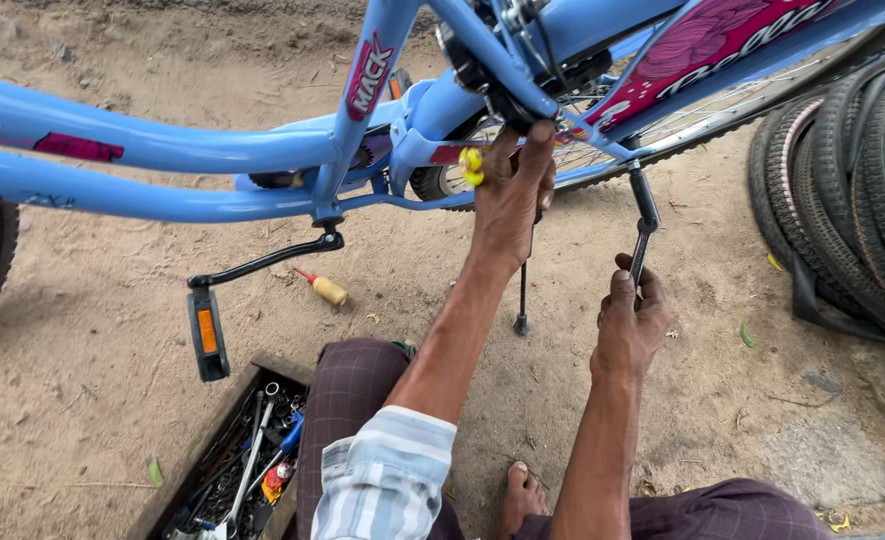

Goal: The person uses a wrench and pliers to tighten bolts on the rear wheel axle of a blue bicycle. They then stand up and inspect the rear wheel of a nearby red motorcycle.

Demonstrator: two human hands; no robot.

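The left hand (511,195) is reaching up to the rear part of the light blue bicycle frame (163,150), its fingers curling over the dark fitting where the stays meet; exactly what they are pressing on is hidden behind the knuckles, so I cannot tell whether they are closing on a part or just steadying the frame. A thin black kickstand (523,295) is hanging down just below that hand, its foot resting on the sandy ground (83,380).

The right hand (631,322) is wrapping tightly around the lower end of a dark spanner (644,225), which is running up to the frame near the rear wheel (683,120); the tool's head is hard to make out against the spokes.

The bicycle is being cut off at the top and both side edges. A black pedal (208,333) with an orange reflector is hanging on its crank toward the ground's left part. A small yellow oil bottle (325,288) is lying on the sand nearby. A wooden toolbox (233,465) is sitting at the bottom edge, partly cut off, its contents jumbled. Stacked tyres (853,190) are leaning at the right edge.
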